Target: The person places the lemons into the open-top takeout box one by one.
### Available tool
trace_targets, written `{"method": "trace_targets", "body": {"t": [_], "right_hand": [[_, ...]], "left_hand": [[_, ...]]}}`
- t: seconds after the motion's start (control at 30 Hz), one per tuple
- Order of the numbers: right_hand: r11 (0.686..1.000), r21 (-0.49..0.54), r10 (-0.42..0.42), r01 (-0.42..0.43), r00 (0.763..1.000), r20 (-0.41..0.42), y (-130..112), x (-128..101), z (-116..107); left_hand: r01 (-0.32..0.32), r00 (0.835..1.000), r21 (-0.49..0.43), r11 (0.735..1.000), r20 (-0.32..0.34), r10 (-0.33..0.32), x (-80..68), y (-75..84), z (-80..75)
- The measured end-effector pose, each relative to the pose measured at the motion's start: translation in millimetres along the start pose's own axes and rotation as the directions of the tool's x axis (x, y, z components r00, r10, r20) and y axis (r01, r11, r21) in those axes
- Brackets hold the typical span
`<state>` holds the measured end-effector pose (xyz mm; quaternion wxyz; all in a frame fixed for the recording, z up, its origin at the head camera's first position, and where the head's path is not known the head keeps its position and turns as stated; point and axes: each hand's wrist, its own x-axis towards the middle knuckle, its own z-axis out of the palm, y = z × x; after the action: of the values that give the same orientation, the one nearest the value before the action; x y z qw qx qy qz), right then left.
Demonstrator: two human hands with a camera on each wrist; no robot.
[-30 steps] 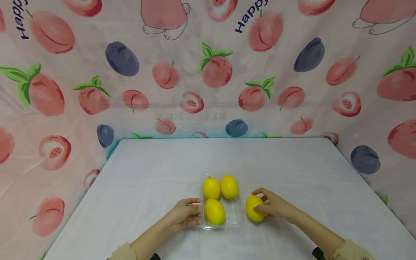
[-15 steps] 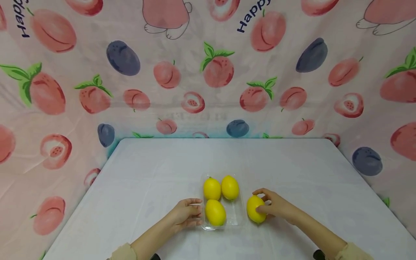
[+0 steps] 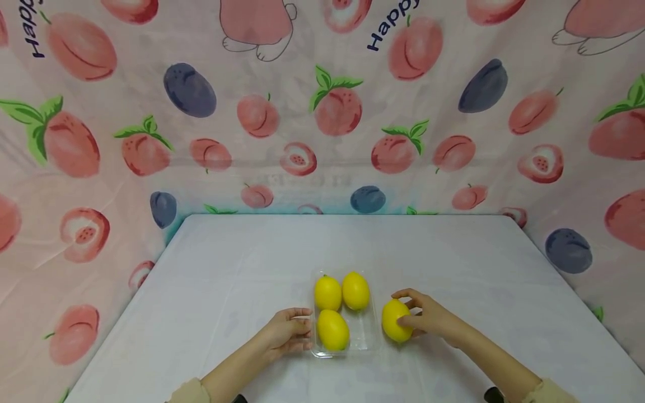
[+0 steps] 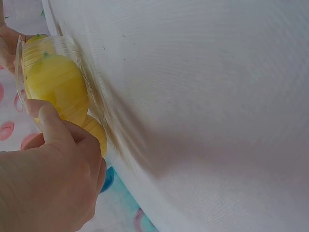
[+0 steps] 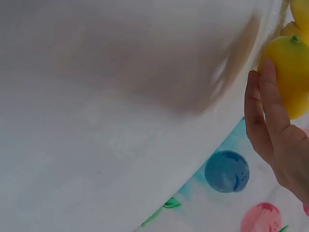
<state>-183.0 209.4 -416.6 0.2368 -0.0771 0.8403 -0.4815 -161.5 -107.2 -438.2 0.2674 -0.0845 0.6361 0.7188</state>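
A clear plastic tray point(image 3: 364, 331) sits near the front of the white table point(image 3: 242, 268). Three yellow lemons lie in it: two at the back point(image 3: 328, 293) point(image 3: 355, 290) and one at the front left point(image 3: 333, 329). My left hand point(image 3: 307, 329) grips the tray's left edge. In the left wrist view its thumb point(image 4: 50, 123) lies on the tray wall point(image 4: 20, 58) beside a lemon point(image 4: 55, 82). A fourth lemon point(image 3: 395, 324) lies just right of the tray, and my right hand point(image 3: 403, 309) holds it from the right. Its fingers point(image 5: 260, 111) lie against that lemon point(image 5: 289, 67).
A pink cloth printed with peaches and plums point(image 3: 332, 106) hangs close behind and on both sides of the table. The table's far edge point(image 3: 353, 215) meets this cloth. Bare white tabletop stretches behind the tray and to either side.
Almost nothing has moved. My right hand and its lemon have edged very slightly farther from me; my left hand stays on the tray.
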Motion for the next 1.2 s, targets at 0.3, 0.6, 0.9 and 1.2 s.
{"method": "trace_targets", "body": {"t": [0.3, 0.6, 0.9, 1.2], "right_hand": [[1.0, -0.012, -0.014, 0.013, 0.999, -0.029, -13, -4, -4], [0.997, 0.01, -0.075, 0.075, 0.997, 0.005, -22, -2, -3], [0.993, 0.047, -0.115, 0.112, 0.992, 0.054, -32, 0, 5], [0.992, -0.015, -0.127, 0.127, 0.991, 0.047, -42, 1, 12]], "left_hand": [[-0.004, 1.0, 0.001, 1.0, 0.012, 0.004, 0.5, -0.3, 0.3], [-0.01, 1.0, 0.011, 1.0, 0.007, 0.01, -1.2, -0.9, 0.0], [-0.01, 1.0, 0.012, 1.0, 0.005, 0.01, 0.3, -2.2, -0.2], [-0.02, 1.0, 0.018, 1.0, 0.006, 0.02, 1.4, -1.9, 0.9]]}}
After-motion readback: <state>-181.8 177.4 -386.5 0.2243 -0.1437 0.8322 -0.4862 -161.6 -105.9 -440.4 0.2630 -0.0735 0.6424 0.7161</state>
